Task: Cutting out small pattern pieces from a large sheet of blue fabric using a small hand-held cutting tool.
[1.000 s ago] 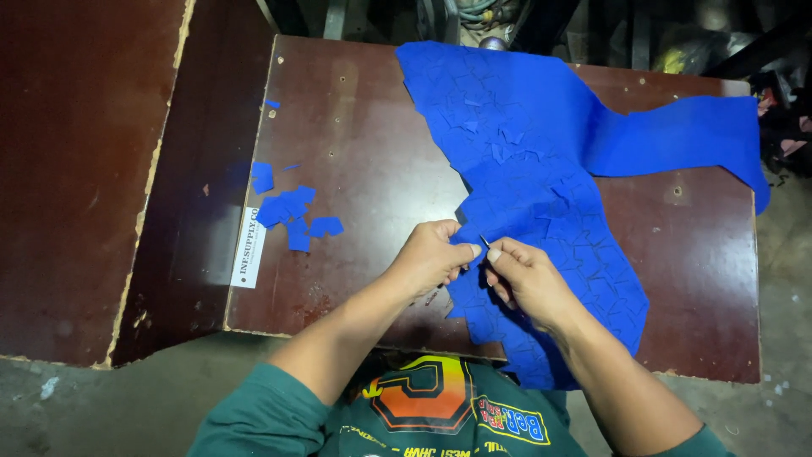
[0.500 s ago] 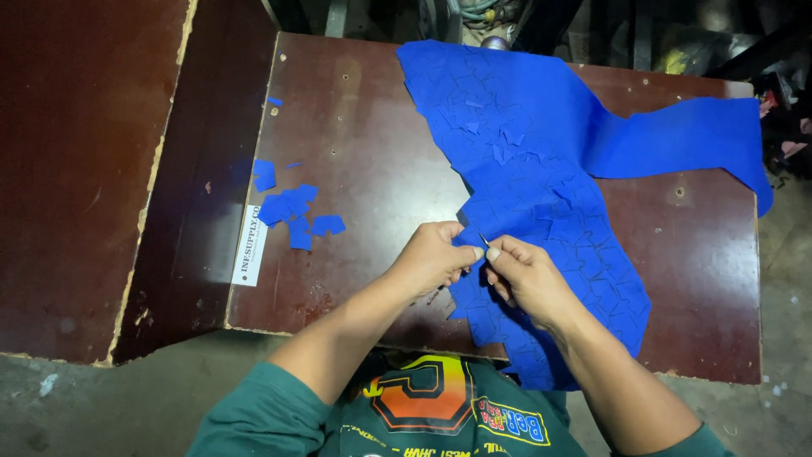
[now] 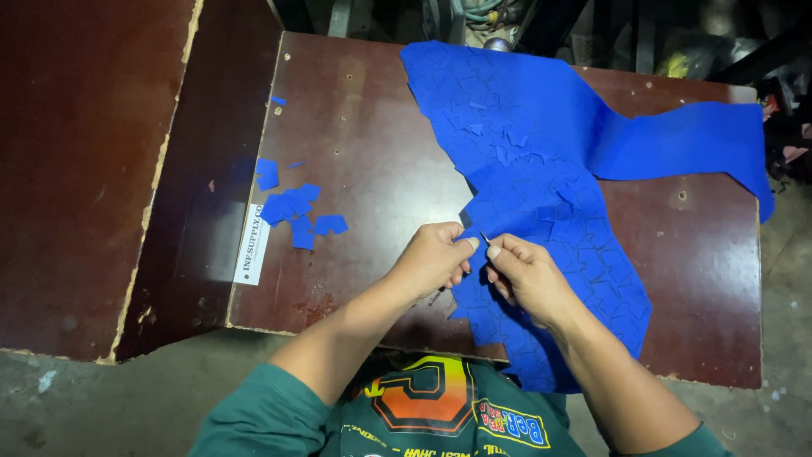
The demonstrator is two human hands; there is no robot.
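Left hand (image 3: 431,258) and right hand (image 3: 529,275) were both pinched on the blue sheet (image 3: 541,169) edge, a thin blade (image 3: 485,238) between them; a slip could tear the scored sheet.

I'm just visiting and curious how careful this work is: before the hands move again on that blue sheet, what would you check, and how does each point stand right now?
1. Left hand pinches the blue sheet at its cut edge: ok.
2. Right hand holds the thin pointed tool in a fingertip grip: ok, though the tool is too small to identify.
3. Tool tip clear of the left fingertips: cannot tell, since they nearly meet.
4. Sheet lies flat on the brown table: mostly ok, but one arm hangs over the right edge.
5. Small blue cut pieces lie apart from the sheet, near the left edge: ok.
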